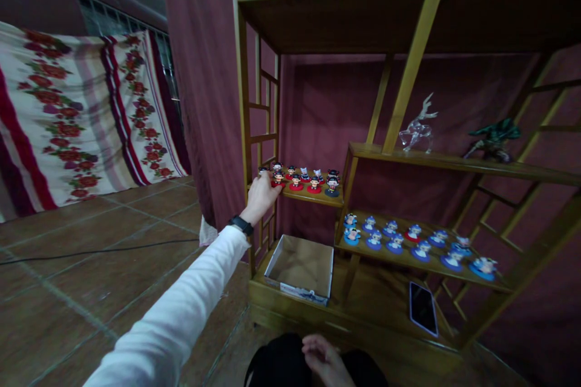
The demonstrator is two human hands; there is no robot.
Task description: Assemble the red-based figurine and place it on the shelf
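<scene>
My left hand (262,195) reaches up to the left end of a small wooden shelf (313,196), fingers around a little figurine on a red base (278,179). Several more small figurines on red and dark bases (313,181) stand in rows on that shelf. My left arm wears a white sleeve and a black wristwatch (241,225). My right hand (323,358) rests low at the bottom of the view on my dark-clothed knee, fingers loosely curled, holding nothing.
A lower shelf carries several blue-based figurines (417,245). An open cardboard box (302,269) and a phone (423,308) lie on the bottom board. A glass deer (417,127) and a dark green figure (492,139) stand higher. A floral cloth (72,121) hangs at left.
</scene>
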